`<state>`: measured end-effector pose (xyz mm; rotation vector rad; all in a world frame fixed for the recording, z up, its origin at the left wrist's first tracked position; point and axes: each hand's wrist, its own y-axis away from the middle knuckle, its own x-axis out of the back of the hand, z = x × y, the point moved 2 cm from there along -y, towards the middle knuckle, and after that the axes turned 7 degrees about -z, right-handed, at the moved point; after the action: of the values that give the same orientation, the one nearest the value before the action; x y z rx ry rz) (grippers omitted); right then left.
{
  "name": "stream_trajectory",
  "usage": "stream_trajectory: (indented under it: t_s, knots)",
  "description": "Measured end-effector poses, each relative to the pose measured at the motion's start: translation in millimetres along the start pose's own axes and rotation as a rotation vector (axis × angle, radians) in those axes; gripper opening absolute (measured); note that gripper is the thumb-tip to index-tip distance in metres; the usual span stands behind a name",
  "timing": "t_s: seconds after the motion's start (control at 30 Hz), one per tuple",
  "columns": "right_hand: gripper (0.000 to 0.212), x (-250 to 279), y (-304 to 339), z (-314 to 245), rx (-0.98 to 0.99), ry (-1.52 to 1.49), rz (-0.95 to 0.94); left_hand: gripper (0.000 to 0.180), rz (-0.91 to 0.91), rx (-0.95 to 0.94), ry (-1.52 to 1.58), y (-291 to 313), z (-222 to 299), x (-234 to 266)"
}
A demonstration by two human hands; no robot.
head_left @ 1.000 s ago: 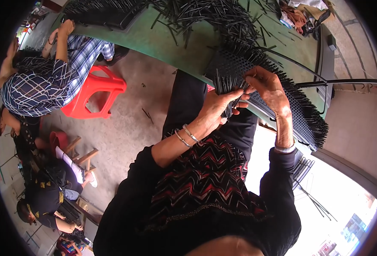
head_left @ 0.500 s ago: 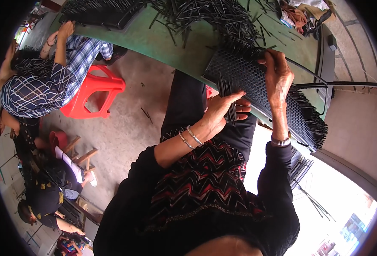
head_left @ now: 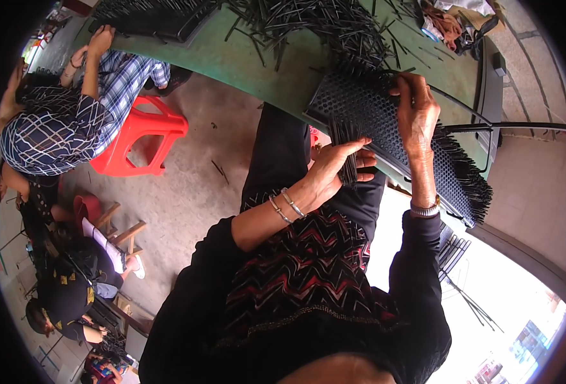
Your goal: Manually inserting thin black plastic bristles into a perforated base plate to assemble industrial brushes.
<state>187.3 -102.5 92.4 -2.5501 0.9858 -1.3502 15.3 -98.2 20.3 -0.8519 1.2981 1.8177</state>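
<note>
My left hand is closed around a bundle of thin black sticks, its thumb lying across them. The bundle is beside the near edge of a long black tray full of small round holes. Over the tray's far side is my right hand, thumb and forefinger pinched together above the holes. Whatever is between those fingertips is too small to make out. Rows of black sticks stand upright in the tray along its far edge and right end.
The tray lies along the front edge of a green table. A heap of loose black sticks covers the table's back. Another stick-filled tray stands at the far left. A red stool and several people are to the left. Black metal bars jut in right.
My right hand has shifted very slightly at the tray's far edge, still pinched. My left hand and its bundle have barely moved.
</note>
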Motion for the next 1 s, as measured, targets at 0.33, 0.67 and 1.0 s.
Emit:
stream_trajectory:
  t_s: [0.33,0.67,1.0]
  knots:
    - [0.009,2.3,-4.5,-2.7,0.003,-0.012,-0.074,0.033,0.004,0.034,-0.087,2.6,-4.1,0.2]
    - [0.011,1.9,-10.1,4.5,0.000,-0.067,-0.149,0.024,-0.049,-0.012,-0.111,-1.3,-6.6,7.4]
    - [0.011,-5.6,-11.0,8.6,0.118,0.055,-0.237,0.024,0.066,0.015,-0.105,13.5,-0.8,-8.4]
